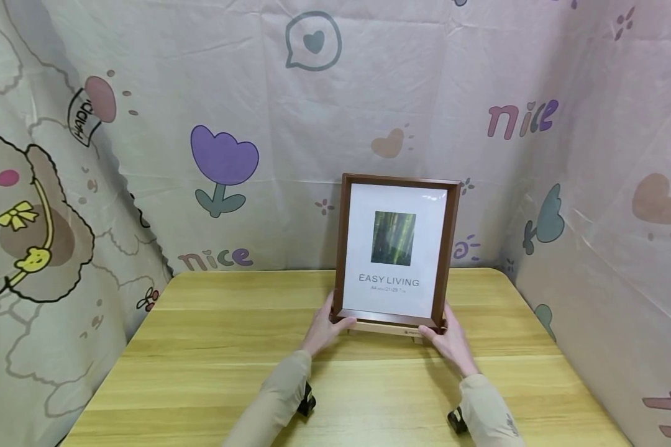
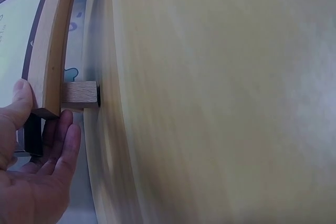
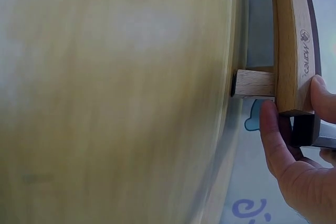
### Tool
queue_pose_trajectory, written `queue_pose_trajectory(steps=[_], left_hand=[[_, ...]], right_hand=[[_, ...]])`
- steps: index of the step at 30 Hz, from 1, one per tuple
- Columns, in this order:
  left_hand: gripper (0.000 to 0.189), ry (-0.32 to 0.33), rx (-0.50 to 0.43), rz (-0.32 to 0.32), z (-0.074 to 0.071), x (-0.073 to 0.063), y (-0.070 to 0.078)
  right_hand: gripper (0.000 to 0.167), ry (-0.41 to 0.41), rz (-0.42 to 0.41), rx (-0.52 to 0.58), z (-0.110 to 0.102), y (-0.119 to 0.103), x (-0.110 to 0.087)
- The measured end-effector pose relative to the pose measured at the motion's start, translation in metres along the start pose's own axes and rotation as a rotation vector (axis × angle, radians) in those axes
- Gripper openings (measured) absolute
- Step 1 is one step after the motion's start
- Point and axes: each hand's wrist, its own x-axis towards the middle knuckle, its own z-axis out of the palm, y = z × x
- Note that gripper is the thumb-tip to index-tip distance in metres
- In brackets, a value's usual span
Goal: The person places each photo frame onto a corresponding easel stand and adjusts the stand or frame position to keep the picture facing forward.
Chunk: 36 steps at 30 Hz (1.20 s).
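A brown picture frame (image 1: 342,248) leans back slightly on a light wooden stand (image 1: 383,328), near the back of the table. Behind its glass is a white sheet with a small green forest picture and the words EASY LIVING. My left hand (image 1: 325,326) grips the lower left corner, thumb in front and fingers behind and below. At the lower right corner, my right hand (image 1: 448,338) holds on the same way. Both wrist views show the stand's front ledge (image 2: 52,51) and its short square feet (image 3: 254,83) beside the fingers. Most of the stand is hidden behind the frame.
The wood-grain table (image 1: 229,335) spreads out on both sides and in front of the frame. Printed cloth (image 1: 291,112) hangs behind the table and along its left and right sides. Dark wrist devices (image 1: 306,400) sit under both sleeves.
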Motion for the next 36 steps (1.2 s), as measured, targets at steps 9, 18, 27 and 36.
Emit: queue_pose_trajectory(steps=[9, 18, 27, 36], left_hand=[[0.086, 0.013, 0.021, 0.014, -0.005, -0.002, -0.001], [0.089, 0.040, 0.043, -0.014, -0.011, -0.004, -0.006], [0.092, 0.049, 0.047, -0.046, -0.018, -0.009, -0.007], [0.093, 0.065, 0.043, -0.064, -0.026, -0.012, -0.010]], right_hand=[[0.087, -0.007, -0.019, 0.019, 0.004, -0.003, 0.001], [0.086, -0.011, -0.019, 0.036, 0.011, -0.007, 0.003], [0.086, -0.021, -0.031, 0.044, 0.018, -0.012, 0.006], [0.088, -0.022, -0.030, 0.039, 0.025, -0.014, 0.008]])
